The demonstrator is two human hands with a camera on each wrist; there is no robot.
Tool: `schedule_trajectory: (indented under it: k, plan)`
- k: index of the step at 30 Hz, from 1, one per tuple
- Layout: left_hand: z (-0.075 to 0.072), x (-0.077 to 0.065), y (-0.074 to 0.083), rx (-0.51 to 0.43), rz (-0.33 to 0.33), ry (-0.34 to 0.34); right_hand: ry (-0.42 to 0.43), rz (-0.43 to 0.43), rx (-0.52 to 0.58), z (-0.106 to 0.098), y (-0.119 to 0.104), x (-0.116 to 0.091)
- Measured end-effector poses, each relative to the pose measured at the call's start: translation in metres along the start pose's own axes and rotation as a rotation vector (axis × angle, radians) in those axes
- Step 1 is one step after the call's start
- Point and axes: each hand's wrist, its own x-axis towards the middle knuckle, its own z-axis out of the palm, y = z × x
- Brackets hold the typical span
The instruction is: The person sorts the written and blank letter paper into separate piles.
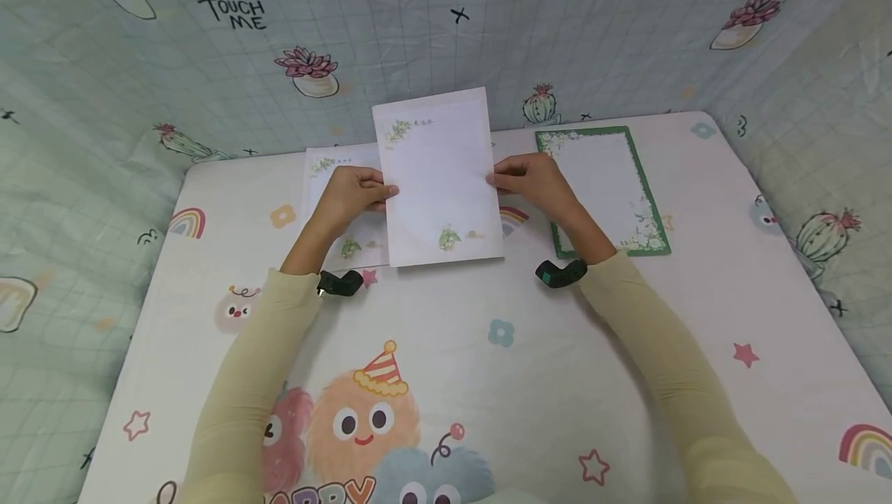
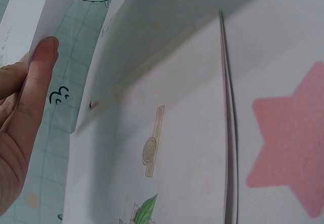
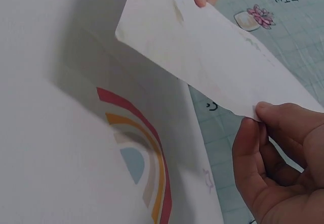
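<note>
A white sheet of paper [image 1: 440,186] with small green leaf prints is held up off the table between both hands. My left hand [image 1: 354,196] pinches its left edge, thumb in front and fingers behind. On the opposite edge my right hand [image 1: 536,180] pinches the paper in the same way, as the right wrist view shows. Beneath and to the left lies a similar printed stack of paper [image 1: 355,248], partly hidden by the raised sheet and the left hand. Near the right forearm lies a green-bordered sheet [image 1: 602,186] with white flowers, partly covered by that arm.
A pale cartoon-printed cloth [image 1: 530,396] covers the table. Behind the table's far edge hangs a grid-patterned curtain [image 1: 418,39] with cactus prints, and more of it runs along both sides. Dark wrist devices [image 1: 561,273] sit at both cuffs.
</note>
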Motion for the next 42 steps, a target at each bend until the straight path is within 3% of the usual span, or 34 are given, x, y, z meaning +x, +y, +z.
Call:
schedule_trajectory:
  k: [16, 29, 42]
  plan:
    - [-0.012, -0.011, -0.010, -0.071, -0.002, 0.017, -0.008, 0.016, -0.051, 0.016, -0.003, 0.007]
    - [-0.024, -0.018, -0.021, -0.058, -0.022, 0.073, -0.052, 0.016, 0.034, 0.033, -0.011, 0.012]
    - [-0.035, -0.024, -0.025, -0.064, -0.042, 0.080, -0.063, 0.030, 0.071, 0.043, -0.016, 0.017]
